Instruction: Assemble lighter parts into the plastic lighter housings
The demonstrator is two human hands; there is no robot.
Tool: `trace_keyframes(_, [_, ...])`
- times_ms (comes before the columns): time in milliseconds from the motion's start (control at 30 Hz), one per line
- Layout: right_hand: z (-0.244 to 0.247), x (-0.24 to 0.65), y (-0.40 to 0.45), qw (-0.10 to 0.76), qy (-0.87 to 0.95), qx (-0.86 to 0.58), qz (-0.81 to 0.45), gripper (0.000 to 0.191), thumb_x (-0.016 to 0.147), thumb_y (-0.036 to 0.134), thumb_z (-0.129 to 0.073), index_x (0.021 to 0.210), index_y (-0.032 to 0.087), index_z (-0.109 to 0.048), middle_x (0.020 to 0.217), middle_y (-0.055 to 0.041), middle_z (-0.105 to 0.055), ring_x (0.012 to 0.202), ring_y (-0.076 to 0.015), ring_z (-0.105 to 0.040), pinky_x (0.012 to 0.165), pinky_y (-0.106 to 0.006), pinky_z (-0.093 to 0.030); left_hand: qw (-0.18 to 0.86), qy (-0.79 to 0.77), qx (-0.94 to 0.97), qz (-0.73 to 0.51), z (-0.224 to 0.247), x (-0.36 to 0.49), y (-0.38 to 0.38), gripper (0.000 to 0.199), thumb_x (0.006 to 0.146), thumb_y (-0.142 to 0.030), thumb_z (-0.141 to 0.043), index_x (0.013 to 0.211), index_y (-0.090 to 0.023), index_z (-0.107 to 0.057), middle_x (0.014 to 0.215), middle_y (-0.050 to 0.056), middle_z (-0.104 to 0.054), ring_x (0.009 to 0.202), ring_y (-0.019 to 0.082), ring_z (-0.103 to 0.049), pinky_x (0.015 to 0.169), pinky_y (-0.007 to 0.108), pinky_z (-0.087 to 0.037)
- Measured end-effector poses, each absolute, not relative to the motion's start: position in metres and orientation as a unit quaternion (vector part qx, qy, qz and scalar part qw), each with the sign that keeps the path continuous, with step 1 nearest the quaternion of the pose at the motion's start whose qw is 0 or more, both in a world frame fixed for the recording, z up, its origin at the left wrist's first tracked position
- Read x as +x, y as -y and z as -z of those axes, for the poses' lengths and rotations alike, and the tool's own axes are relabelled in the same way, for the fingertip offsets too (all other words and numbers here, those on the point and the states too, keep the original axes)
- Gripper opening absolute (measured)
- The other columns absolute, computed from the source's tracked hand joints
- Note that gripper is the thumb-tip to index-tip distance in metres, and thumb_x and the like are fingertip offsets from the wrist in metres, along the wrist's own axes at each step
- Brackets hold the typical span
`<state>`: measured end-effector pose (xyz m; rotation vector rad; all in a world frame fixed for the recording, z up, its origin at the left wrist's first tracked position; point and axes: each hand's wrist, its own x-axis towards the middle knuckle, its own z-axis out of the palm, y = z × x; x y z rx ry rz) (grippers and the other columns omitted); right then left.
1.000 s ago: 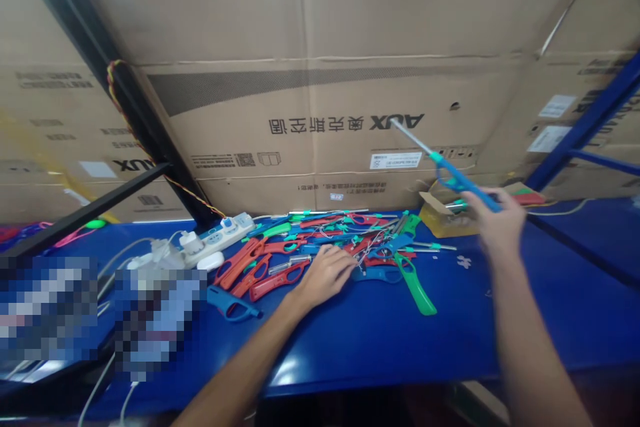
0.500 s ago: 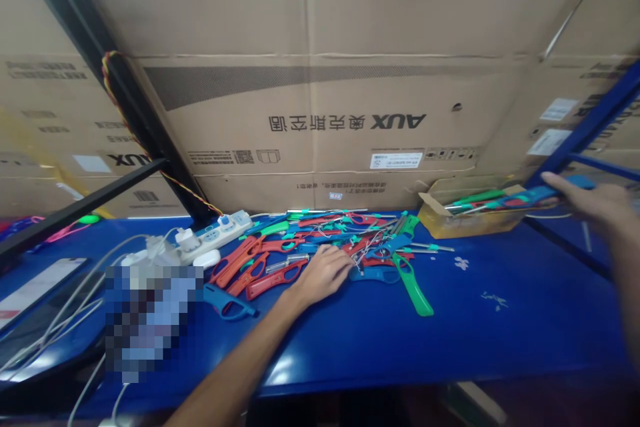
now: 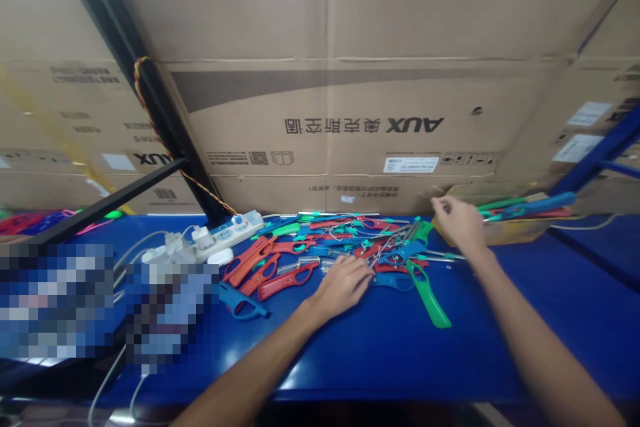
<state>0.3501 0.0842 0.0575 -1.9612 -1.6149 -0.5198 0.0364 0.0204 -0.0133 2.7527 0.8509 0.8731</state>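
Head view: left hand (image 3: 345, 283) lies palm-down, fingers loosely spread, on the lighter pile (image 3: 340, 247) on the bench (image 3: 375, 347). Right hand (image 3: 457, 220) hovers empty, half-curled, beside the box (image 3: 515, 230). Best single out one handle before lifting, avoiding tangled wires.

We face a blue workbench (image 3: 380, 353) that reflects light at its near edge. Stacked cardboard boxes (image 3: 330, 113) wall off everything from 10 to 2 o'clock. A black metal post (image 3: 135, 93) slants at 10 o'clock, a blue shelf frame (image 3: 595, 157) at 3.
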Motion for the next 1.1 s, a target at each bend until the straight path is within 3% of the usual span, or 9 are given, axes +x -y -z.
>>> trace_keyframes(100, [-0.021,0.303,-0.085,0.249,0.649,-0.699,0.169,0.04,0.098,0.04,-0.042,0.09,0.019,-0.075,0.066,-0.0105,-0.073,0.063,-0.0234,-0.067,0.055,-0.028,-0.035,0.054,-0.295,0.909,-0.29,0.016,0.038,-0.018,0.016,0.103,-0.022,-0.047,0.104,-0.021,-0.063,0.098,0.002,-0.068,0.091,0.018,-0.059,0.081,0.031,-0.039])
trace_keyframes(200, [-0.002,0.28,-0.077,0.232,0.714,-0.644,0.146,0.035,0.098,0.039,-0.044,0.094,0.022,-0.075,0.081,-0.008,-0.078,0.071,-0.0224,-0.072,0.056,-0.026,-0.039,0.036,-0.321,0.898,-0.3,0.018,0.037,-0.019,0.017,0.103,-0.021,-0.045,0.105,-0.019,-0.061,0.097,0.003,-0.067,0.089,0.019,-0.057,0.078,0.032,-0.038])
trace_keyframes(333, [0.002,0.278,-0.069,0.221,0.771,-0.584,0.122,0.032,0.099,0.037,-0.044,0.096,0.025,-0.074,0.095,-0.0039,-0.079,0.081,-0.0217,-0.074,0.062,-0.026,-0.046,0.003,-0.334,0.891,-0.307,0.023,0.038,-0.018,0.018,0.103,-0.019,-0.042,0.105,-0.018,-0.06,0.096,0.005,-0.065,0.088,0.021,-0.056,0.076,0.034,-0.036])
trace_keyframes(533, [-0.002,0.283,-0.066,0.229,0.794,-0.555,0.098,0.034,0.1,0.04,-0.043,0.096,0.024,-0.073,0.099,-0.0057,-0.078,0.085,-0.0241,-0.074,0.065,-0.03,-0.051,-0.031,-0.319,0.899,-0.298,0.022,0.039,-0.011,0.016,0.101,-0.021,-0.046,0.102,-0.019,-0.062,0.091,0.004,-0.066,0.085,0.021,-0.055,0.073,0.037,-0.035])
trace_keyframes(767, [-0.002,0.273,-0.06,0.233,0.821,-0.517,0.071,0.034,0.101,0.04,-0.043,0.095,0.026,-0.073,0.099,-0.0036,-0.078,0.085,-0.0226,-0.074,0.066,-0.029,-0.051,-0.065,-0.434,0.837,-0.326,0.006,0.001,-0.039,0.021,0.104,-0.022,-0.042,0.115,-0.019,-0.06,0.112,0.008,-0.065,0.101,0.024,-0.054,0.086,0.041,-0.038])
trace_keyframes(933, [-0.003,0.269,-0.057,0.229,0.831,-0.504,0.056,0.033,0.101,0.039,-0.044,0.093,0.026,-0.073,0.097,-0.0018,-0.078,0.086,-0.0218,-0.074,0.066,-0.028,-0.051,-0.091,-0.459,0.834,-0.292,0.009,-0.008,-0.054,0.019,0.101,-0.025,-0.05,0.115,-0.019,-0.061,0.115,0.008,-0.065,0.106,0.027,-0.056,0.087,0.041,-0.041])
trace_keyframes(1100, [-0.003,0.27,-0.058,0.234,0.828,-0.506,0.054,0.033,0.101,0.037,-0.044,0.094,0.025,-0.074,0.099,-0.0026,-0.078,0.088,-0.0231,-0.074,0.067,-0.029,-0.051,-0.117,-0.489,0.813,-0.293,-0.031,-0.025,-0.042,0.025,0.103,-0.032,-0.045,0.117,-0.02,-0.061,0.124,0.009,-0.064,0.111,0.028,-0.056,0.095,0.044,-0.041])
